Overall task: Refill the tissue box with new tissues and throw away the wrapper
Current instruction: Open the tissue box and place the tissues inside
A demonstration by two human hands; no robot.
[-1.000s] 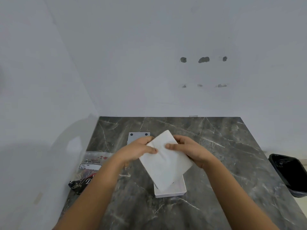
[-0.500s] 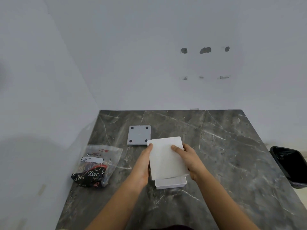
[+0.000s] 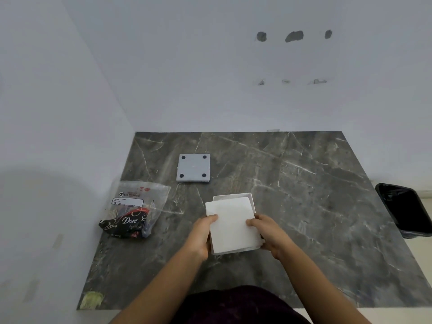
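Note:
A white stack of tissues (image 3: 232,222) lies over the open white tissue box (image 3: 247,195), slightly askew, with the box's far rim showing behind it. My left hand (image 3: 203,232) grips the stack's left edge and my right hand (image 3: 266,232) grips its right edge. The clear plastic wrapper (image 3: 136,208) with a black Dove print lies crumpled to the left on the table. A grey square box lid (image 3: 193,168) with black corner dots rests upside down farther back.
The dark marble table (image 3: 315,206) stands in a white wall corner. A black bin (image 3: 406,209) lined with a bag stands on the floor past the table's right edge. A yellowish patch (image 3: 92,299) marks the near left corner.
The tissue stack has turned from a tilted, lifted position to lie nearly square and lower over the box. Both hands slid toward its near sides. The camera view has tilted, showing more table.

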